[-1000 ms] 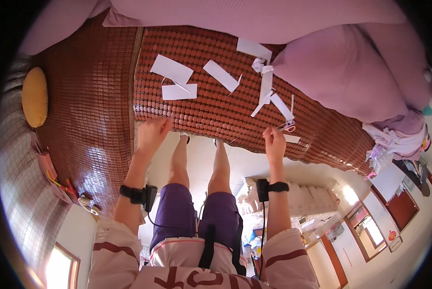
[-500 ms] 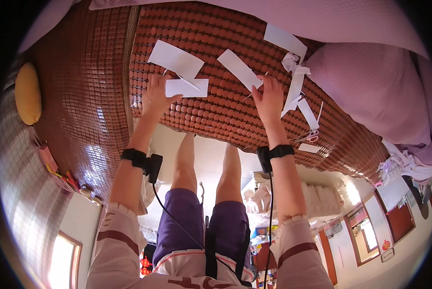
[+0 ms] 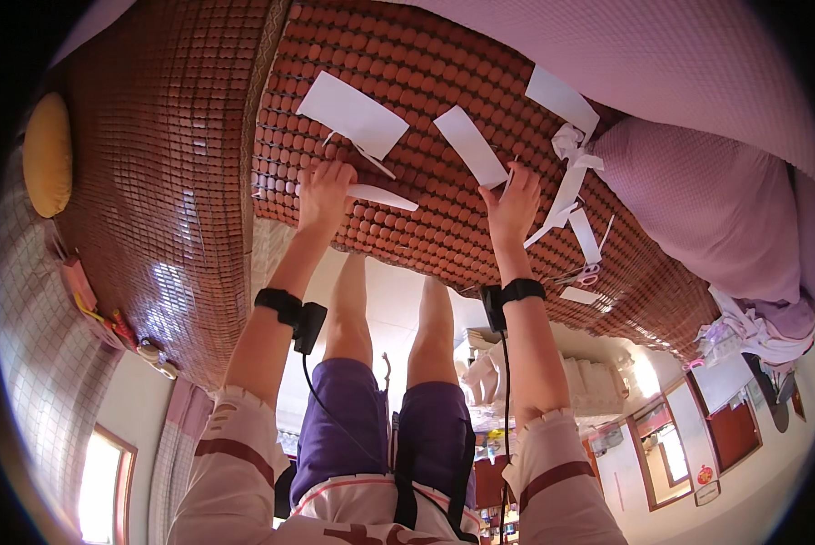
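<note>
Left grip (image 3: 326,193) holds a white paper strip (image 3: 385,197), long axis pointing rightward.

left hand (image 3: 326,193) hides one end of paper strip (image 3: 385,197); thin sliver (image 3: 509,179) at right hand (image 3: 514,209) too small to identify; scissors (image 3: 590,274) blades unclear; pink blanket (image 3: 626,54) cut off by top edge

We are wearing pinkish-white shirt (image 3: 357,498) with short, wavy-edged sleeves (image 3: 221,486). Dark red band (image 3: 237,453) is circling each sleeve; dark red lettering (image 3: 353,536) is showing at chest; thin red line (image 3: 353,481) is trimming lower hem. Below, we are wearing purple shorts (image 3: 326,436). Black wristbands (image 3: 523,290) are hugging both our arms (image 3: 539,354), each carrying black boxy module (image 3: 309,329). Thin black cables (image 3: 506,400) are trailing from modules. Black strap (image 3: 406,500) is hanging over shirt front.
</note>
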The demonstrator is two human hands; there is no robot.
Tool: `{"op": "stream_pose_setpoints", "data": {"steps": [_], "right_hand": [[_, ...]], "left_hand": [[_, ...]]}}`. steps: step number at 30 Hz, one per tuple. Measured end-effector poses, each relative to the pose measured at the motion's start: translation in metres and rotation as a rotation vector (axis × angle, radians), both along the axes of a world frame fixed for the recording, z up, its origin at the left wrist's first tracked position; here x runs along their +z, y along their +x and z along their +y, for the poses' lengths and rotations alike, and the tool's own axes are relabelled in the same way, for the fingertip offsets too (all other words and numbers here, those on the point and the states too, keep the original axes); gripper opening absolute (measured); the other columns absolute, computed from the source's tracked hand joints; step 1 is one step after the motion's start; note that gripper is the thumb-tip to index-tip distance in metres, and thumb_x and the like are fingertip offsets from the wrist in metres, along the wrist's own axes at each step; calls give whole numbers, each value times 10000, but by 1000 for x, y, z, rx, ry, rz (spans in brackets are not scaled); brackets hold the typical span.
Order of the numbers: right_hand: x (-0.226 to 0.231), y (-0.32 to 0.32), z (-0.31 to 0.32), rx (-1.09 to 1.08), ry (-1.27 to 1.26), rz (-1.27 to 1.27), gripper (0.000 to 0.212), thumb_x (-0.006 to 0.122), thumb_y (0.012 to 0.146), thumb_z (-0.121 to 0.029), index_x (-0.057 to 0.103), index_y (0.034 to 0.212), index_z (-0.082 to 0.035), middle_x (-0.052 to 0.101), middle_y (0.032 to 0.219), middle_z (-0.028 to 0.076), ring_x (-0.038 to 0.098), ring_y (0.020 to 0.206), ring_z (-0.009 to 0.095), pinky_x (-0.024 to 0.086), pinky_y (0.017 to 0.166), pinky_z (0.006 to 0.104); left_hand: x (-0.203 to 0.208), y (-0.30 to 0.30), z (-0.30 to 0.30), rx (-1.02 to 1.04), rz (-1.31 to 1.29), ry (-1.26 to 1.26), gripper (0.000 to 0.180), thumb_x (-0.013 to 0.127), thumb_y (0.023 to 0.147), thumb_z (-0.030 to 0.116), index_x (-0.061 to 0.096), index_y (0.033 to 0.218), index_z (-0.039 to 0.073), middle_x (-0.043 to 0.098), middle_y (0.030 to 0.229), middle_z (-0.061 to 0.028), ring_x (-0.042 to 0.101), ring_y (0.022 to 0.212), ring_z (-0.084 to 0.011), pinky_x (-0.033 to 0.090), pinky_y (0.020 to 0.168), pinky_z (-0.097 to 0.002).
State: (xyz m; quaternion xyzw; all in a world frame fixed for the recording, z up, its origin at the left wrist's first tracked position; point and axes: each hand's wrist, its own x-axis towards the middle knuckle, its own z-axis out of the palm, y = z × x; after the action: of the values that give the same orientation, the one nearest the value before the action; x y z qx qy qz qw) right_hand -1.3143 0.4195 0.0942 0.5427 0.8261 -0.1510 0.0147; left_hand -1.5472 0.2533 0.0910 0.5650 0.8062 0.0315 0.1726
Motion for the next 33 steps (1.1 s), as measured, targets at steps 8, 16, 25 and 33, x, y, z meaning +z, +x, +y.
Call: {"op": "stream_pose_setpoints", "data": {"steps": [8,16,25,33], "right_hand": [[-7,2,9,-61,-152,-70,461,780,579,-240,510,935,-128,535,939,58,514,921,278,410,775,378],[-6,13,-5,-215,-407,70,287,697,671,-120,516,892,-125,530,911,46,537,860,254,461,634,357],[8,-24,-22,-86,-90,65,484,673,660,-149,437,1076,-80,456,1035,119,459,977,303,383,825,423],[-2,-51,-19,-19,-54,-272,371,631,748,-212,458,1044,-70,463,987,102,547,818,257,477,630,355]], "left_hand": [[9,12,-19,531,-683,-119,248,668,748,148,523,930,61,628,779,-74,626,655,-189,476,574,-292],[9,30,-15,648,-958,237,210,573,802,32,554,1009,61,617,938,-64,618,663,-144,459,522,-238],[11,48,-16,656,-899,89,387,590,759,-8,500,1125,76,555,992,-48,555,854,-140,474,653,-247],[19,48,-23,869,-1036,-53,710,674,698,30,283,1282,128,530,1027,-99,568,877,-182,511,638,-293]]}}
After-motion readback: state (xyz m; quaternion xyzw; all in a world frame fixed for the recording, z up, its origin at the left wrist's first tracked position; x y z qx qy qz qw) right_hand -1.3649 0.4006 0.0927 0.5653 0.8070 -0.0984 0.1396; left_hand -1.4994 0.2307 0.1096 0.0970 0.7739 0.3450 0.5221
